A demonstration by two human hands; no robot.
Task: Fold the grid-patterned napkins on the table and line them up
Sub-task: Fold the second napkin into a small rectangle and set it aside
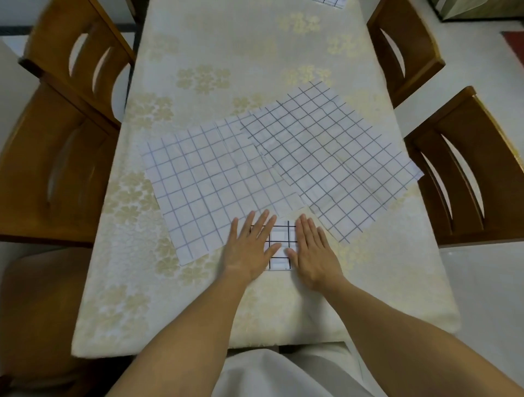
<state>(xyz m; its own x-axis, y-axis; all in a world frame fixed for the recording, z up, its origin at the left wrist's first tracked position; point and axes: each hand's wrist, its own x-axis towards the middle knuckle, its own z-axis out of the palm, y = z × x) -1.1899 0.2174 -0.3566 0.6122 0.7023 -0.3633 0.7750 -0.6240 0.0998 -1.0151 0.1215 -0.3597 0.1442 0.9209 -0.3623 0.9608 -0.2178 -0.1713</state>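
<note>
Nearest, on the cream flowered tablecloth (198, 311), both hands lie flat with straight fingers, pinching nothing. The left hand (249, 249) and right hand (312, 255) press down on a small folded napkin (279, 246), most likely to flatten its creases so the fold holds. The napkin sits directly under the palms and fingers. Only a strip of its dark grid shows in the gap between the two hands, so its outer edges are hidden.

Just beyond the fingertips lie two unfolded napkins, probably waiting their turn within easy reach. The left sheet (204, 184) is spread flat, and its near edge comes up beside the left hand. The right sheet (334, 158) is turned at an angle and overlaps the left one near the middle.

At the far edge, another gridded piece (330, 2) is barely in view. It may be a finished napkin set aside.
</note>
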